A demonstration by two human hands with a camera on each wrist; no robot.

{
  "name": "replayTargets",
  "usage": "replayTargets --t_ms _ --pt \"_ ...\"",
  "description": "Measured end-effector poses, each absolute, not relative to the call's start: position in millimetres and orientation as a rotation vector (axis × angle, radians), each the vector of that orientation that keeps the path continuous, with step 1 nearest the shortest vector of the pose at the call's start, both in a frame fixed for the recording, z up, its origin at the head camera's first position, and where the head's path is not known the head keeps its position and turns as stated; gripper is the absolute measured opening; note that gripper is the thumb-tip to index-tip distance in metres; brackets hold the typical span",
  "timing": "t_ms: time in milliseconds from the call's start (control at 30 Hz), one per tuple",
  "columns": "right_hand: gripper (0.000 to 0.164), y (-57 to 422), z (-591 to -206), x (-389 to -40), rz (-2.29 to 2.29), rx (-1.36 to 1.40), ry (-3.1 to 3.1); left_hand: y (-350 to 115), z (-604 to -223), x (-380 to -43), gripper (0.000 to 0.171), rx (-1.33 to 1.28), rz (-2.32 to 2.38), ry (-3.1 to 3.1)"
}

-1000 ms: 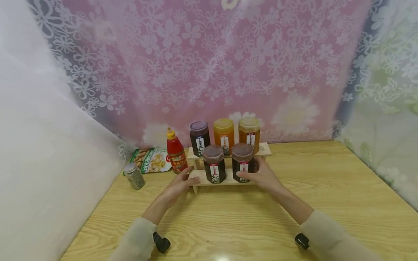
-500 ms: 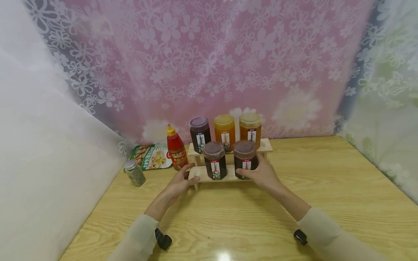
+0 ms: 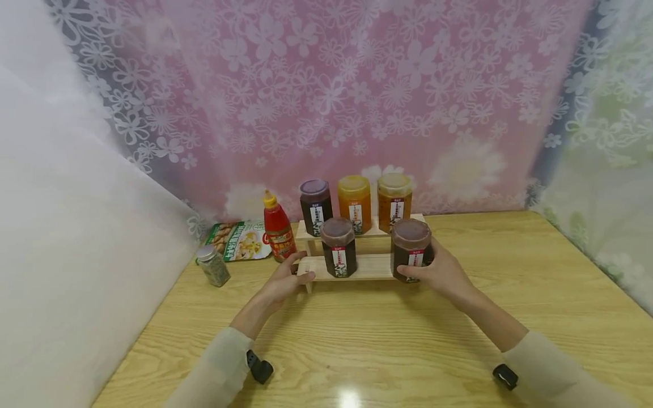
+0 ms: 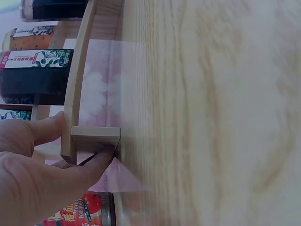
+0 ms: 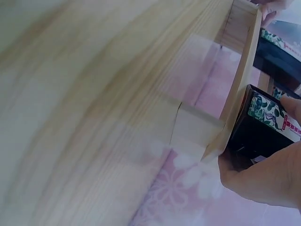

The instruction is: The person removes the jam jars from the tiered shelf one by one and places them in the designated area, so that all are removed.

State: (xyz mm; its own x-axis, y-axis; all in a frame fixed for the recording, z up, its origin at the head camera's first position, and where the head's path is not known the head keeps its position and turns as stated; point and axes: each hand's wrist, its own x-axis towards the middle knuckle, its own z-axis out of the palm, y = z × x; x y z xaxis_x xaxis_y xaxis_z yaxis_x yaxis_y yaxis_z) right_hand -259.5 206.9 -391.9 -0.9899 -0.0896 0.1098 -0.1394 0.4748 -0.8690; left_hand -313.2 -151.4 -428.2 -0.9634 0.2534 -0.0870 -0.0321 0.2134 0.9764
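My right hand (image 3: 449, 277) grips a dark jam jar (image 3: 408, 243) with a purplish lid at the right end of the rack's lower shelf. Its thumb lies across the label in front. At the other end, my left hand (image 3: 278, 284) holds the wooden rack (image 3: 374, 265), thumb on top and fingers beneath the shelf end, as the left wrist view shows. A second dark jar (image 3: 339, 249) stands upright on the lower shelf, left of the middle. In the right wrist view the gripped jar (image 5: 256, 129) sits right at the shelf's end.
Behind, on the upper shelf, stand a purple-lidded jar (image 3: 316, 207), a yellow-orange jar (image 3: 354, 198) and an amber jar (image 3: 394, 198). Left of the rack are a red ketchup bottle (image 3: 278, 229), a green-and-white food packet (image 3: 244, 242) and a small spice jar (image 3: 213, 266).
My right hand has moved the dark jar rightward along the lower shelf, widening the gap to the other dark jar. My left hand keeps its hold on the rack.
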Motion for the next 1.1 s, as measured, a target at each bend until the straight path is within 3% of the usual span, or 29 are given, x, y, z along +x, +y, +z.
replayTargets --t_ms 300,1100 --pt "0.089 229 -388 -258 1.496 0.185 -2.677 -151 -431 -310 0.067 0.17 1.853 2.256" --pt "0.105 316 -390 -259 1.257 -0.021 -2.816 -150 -431 -313 0.062 0.175 1.897 2.228"
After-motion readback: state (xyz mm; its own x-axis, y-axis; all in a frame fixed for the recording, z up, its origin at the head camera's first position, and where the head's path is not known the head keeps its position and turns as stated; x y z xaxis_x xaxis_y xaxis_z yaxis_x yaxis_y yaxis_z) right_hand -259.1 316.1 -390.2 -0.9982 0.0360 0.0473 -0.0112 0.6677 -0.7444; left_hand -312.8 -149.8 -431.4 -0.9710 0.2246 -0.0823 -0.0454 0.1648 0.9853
